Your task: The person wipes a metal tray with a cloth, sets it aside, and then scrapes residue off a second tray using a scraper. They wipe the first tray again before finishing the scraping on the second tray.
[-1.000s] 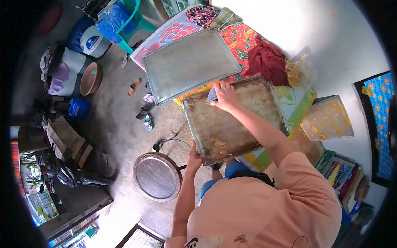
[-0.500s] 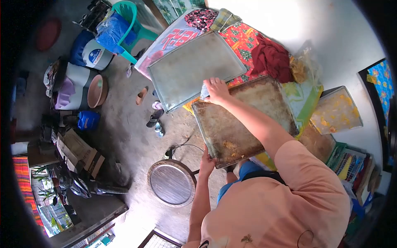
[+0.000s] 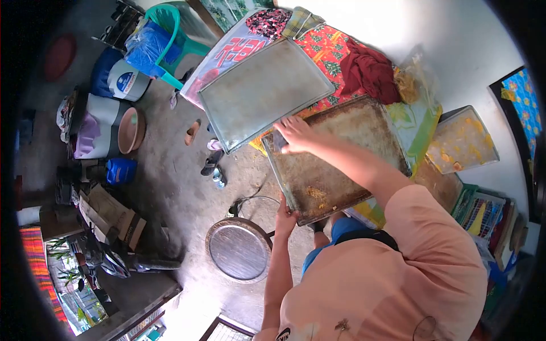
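My left hand grips the near left corner of a brown-stained metal tray, its fingers on the rim. My right hand is closed on a small grey pad, pressed to the tray's far left corner. Brown residue lies on the tray near its lower edge. Just beyond it, a cleaner grey metal tray rests on the cloth-covered table.
A dark red cloth lies on the table at the back. A round stool stands left of my left hand. Slippers and a bottle are on the floor. A yellow-patterned tray leans at the right.
My right hand has moved slightly down from the tray's far rim onto its corner, with the pad. My left hand still holds the tray.
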Demonstrator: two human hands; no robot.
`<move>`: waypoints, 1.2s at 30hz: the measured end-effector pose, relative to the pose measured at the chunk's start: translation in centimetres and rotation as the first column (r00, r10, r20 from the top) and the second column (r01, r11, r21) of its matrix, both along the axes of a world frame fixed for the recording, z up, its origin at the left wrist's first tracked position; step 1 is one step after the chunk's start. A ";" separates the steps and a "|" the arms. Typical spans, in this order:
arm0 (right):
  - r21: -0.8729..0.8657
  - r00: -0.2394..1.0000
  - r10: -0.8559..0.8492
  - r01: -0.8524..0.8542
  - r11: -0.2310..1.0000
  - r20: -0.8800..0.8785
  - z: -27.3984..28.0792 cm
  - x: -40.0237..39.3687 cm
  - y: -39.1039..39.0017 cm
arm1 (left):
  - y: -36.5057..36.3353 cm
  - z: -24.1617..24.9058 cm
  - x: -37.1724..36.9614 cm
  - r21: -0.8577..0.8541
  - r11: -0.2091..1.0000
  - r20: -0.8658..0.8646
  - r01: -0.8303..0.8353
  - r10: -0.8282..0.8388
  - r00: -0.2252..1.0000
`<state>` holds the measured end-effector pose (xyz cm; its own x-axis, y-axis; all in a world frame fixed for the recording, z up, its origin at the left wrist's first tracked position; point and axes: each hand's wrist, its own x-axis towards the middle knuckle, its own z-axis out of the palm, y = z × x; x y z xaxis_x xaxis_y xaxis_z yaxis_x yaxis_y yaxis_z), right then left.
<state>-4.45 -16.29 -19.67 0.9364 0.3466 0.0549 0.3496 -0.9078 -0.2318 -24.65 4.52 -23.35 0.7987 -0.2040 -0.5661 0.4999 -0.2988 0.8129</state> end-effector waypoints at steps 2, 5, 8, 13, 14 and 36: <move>0.020 0.979 0.085 -0.083 0.996 -0.184 0.6 -1.6 0.2 | 0.2 -1.3 -0.2 0.070 0.997 0.026 0.012 -0.013 1.000; -0.025 0.985 0.125 -0.129 0.991 -0.122 0.5 -1.0 0.6 | 0.0 -0.6 0.0 0.026 1.000 0.025 -0.013 0.012 1.000; -0.022 0.987 0.073 -0.077 0.997 -0.144 1.1 0.0 0.3 | 0.7 -2.8 0.1 0.061 0.998 0.074 0.018 -0.023 0.997; -0.026 0.952 0.259 -0.266 0.964 -0.164 0.0 -5.5 0.9 | 0.4 -2.1 0.1 0.083 0.996 0.059 0.023 -0.028 0.998; -0.021 0.950 0.262 -0.270 0.963 -0.171 0.2 -5.8 0.6 | 0.5 -2.7 0.2 0.100 0.994 0.067 0.035 -0.042 0.997; -0.195 0.940 0.326 -0.340 0.920 -0.101 0.9 -3.3 1.8 | 0.5 -1.4 1.5 0.016 0.995 0.025 0.099 -0.099 0.995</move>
<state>-7.75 -14.49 -18.80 0.7636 0.6365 -0.1085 0.6308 -0.7713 -0.0847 -23.17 5.02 -24.71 0.7892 -0.2745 -0.5494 0.4463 -0.3581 0.8201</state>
